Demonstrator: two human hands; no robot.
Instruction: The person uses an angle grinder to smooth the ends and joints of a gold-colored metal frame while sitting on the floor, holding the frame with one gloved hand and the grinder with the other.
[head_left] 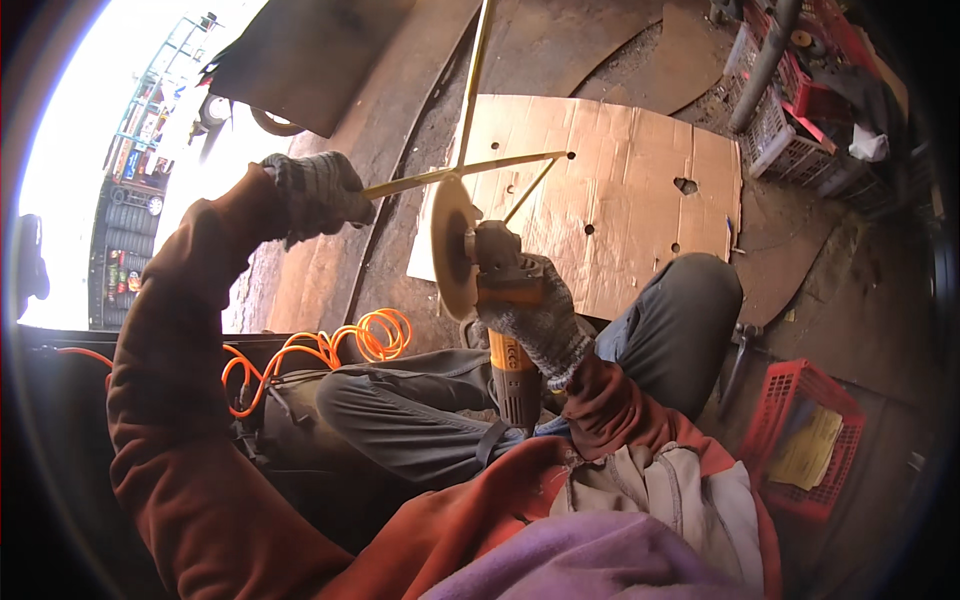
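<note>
My left hand (318, 195), in a grey knitted glove, is wrapped round one end of a thin yellowish metal bar (510, 163). Other thin bars meet this one, one running up toward the far edge and a shorter one slanting down. In my gloved right hand (548, 318) is a yellow and dark angle grinder (515, 375), its body pointing down toward my lap. The large pale disc (440, 250) stands on edge, its upper rim at the bar near the joint. Whether disc and bar touch, or whether the disc spins, I cannot tell.
A cardboard sheet (640, 215) with several holes lies on the floor beyond my bent knees. Coiled orange hose (385, 335) is at my left. A red plastic basket (853, 440) holding yellowish paper stands at right; crates (775, 150) are stacked far right, beside a grey pipe (765, 70).
</note>
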